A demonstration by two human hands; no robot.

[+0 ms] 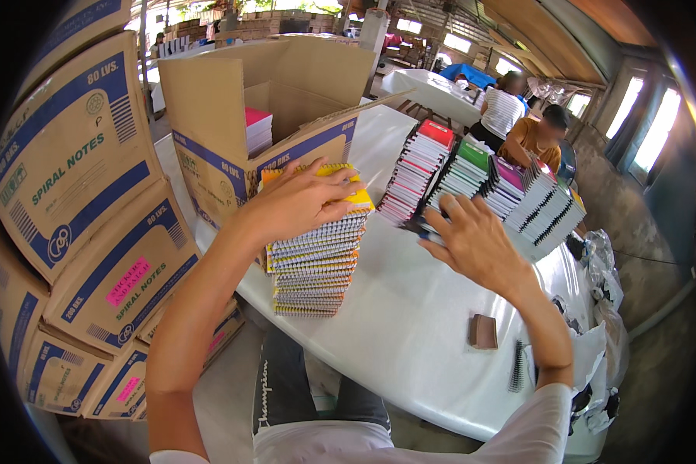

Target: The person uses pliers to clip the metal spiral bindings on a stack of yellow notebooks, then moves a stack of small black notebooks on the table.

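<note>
A tall stack of spiral notebooks with a yellow cover on top stands on the white table in front of me. My left hand lies flat on top of that stack, fingers spread over the yellow cover. My right hand hovers with fingers apart at the near end of a leaning row of spiral notebooks with red, green and pink covers. It holds nothing that I can see.
An open cardboard box holding pink-covered notebooks stands behind the stack. Sealed printed boxes are piled at the left. A small brown block and a loose black spiral lie on the table. Two people sit at the far right.
</note>
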